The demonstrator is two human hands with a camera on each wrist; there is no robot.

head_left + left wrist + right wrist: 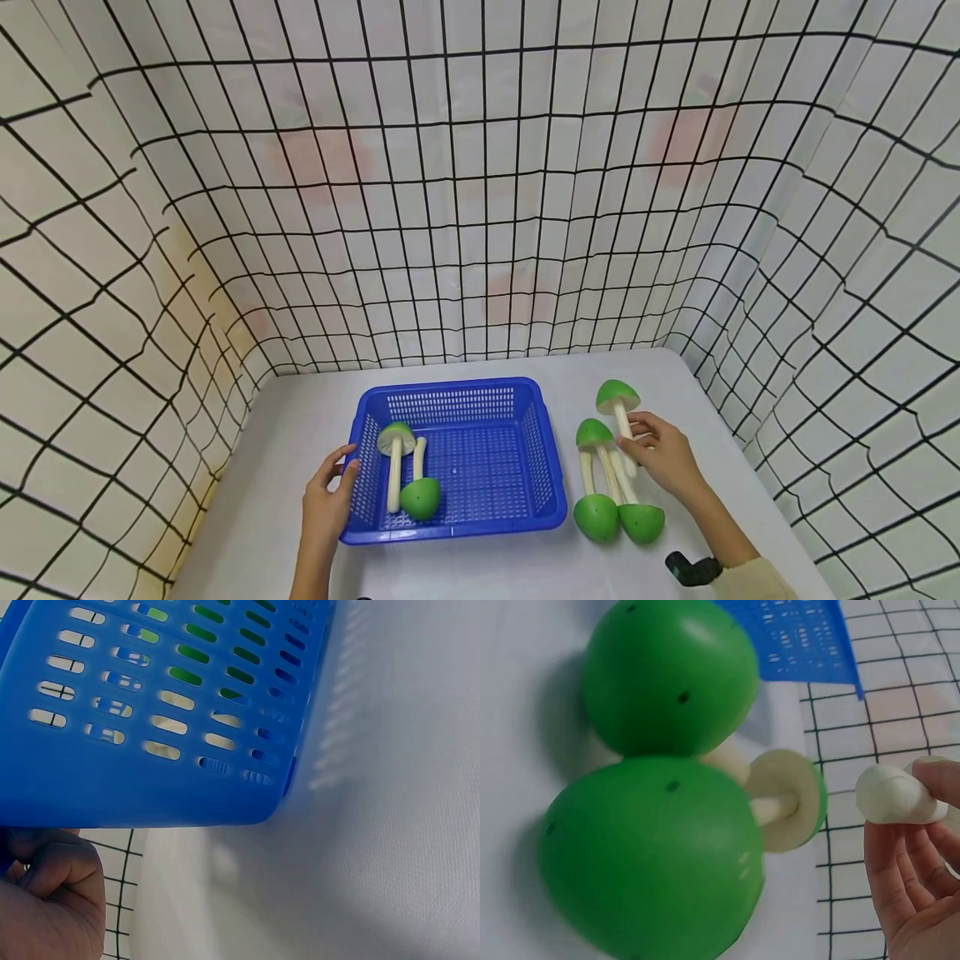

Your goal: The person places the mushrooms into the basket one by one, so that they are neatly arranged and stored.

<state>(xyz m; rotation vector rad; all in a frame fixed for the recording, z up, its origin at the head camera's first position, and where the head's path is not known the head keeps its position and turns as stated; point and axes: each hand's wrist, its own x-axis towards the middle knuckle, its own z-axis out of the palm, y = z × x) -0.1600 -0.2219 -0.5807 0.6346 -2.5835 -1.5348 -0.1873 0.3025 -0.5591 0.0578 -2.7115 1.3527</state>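
My left hand (324,504) grips the left rim of a blue plastic basket (450,532), its fingers curled at the edge in the left wrist view. Inside the basket's left part lie two toy mushrooms with green caps and pale stems, one mushroom (394,475) cap away from me, the other mushroom (421,498) cap toward me. To the right, my right hand (666,457) pinches another mushroom (617,397) by its stem, cap pointing away. The stem's end (895,796) shows between thumb and fingers in the right wrist view. Below it, three mushrooms (597,518) lie together on the table.
A white-covered table (502,575) bears everything. Behind and on both sides stand white walls behind black grid netting (487,208). A black strap-like device (692,570) sits at my right wrist, by a beige sleeve (753,581).
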